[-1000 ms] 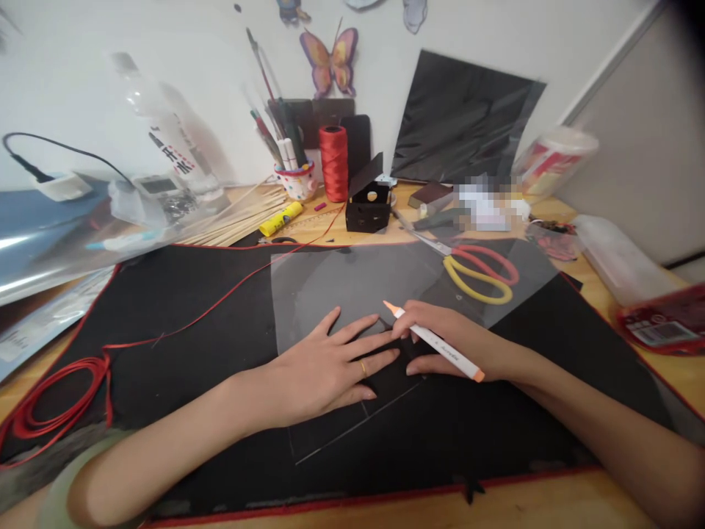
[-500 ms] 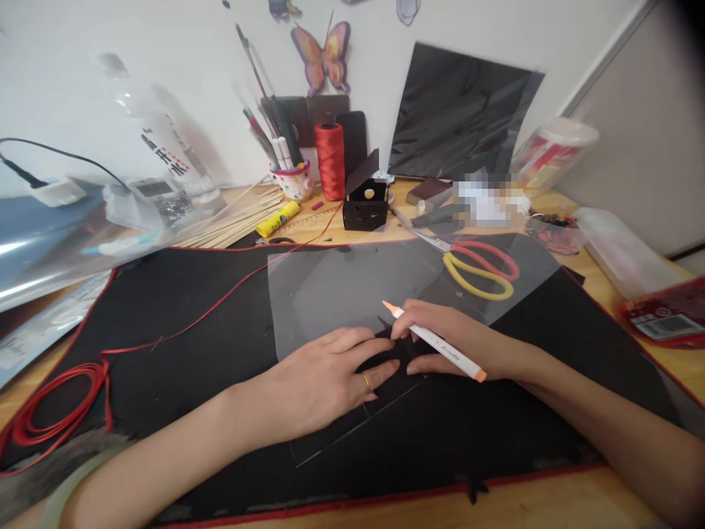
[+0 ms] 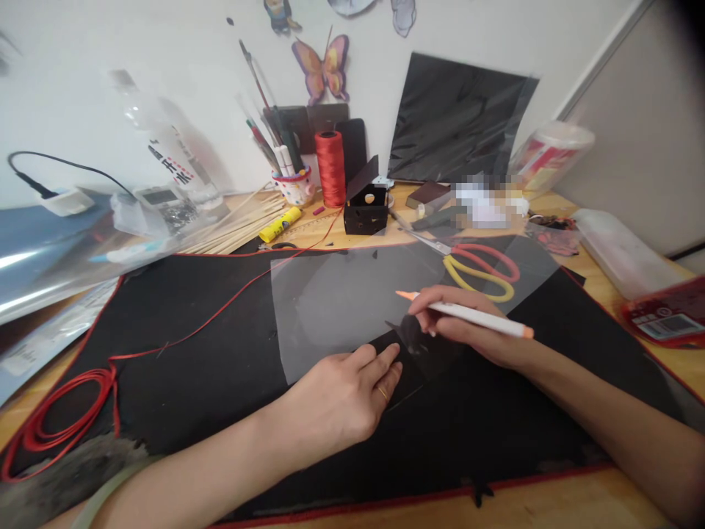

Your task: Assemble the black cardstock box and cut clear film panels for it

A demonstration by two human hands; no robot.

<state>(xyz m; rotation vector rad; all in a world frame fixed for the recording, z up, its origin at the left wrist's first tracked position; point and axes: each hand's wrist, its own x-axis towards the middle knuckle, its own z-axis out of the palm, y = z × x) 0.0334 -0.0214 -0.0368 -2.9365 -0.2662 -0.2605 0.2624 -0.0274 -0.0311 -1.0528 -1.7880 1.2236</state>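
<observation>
My left hand lies with its fingers spread a little on a small dark sheet on the black mat. My right hand is closed around a white marker with orange ends, its orange tip pointing left. Under the hands a clear plastic sheet lies on the mat. Scissors with red and yellow handles rest on the sheet beyond my right hand.
Behind the mat stand a black box, a red thread spool and a brush cup. A yellow glue stick lies nearby. Red cord is coiled at left. A clear bottle leans at the back left.
My right hand has lifted away from the dark sheet with the marker, which now lies flatter. My left hand has shifted slightly right and down, its fingers closer together.
</observation>
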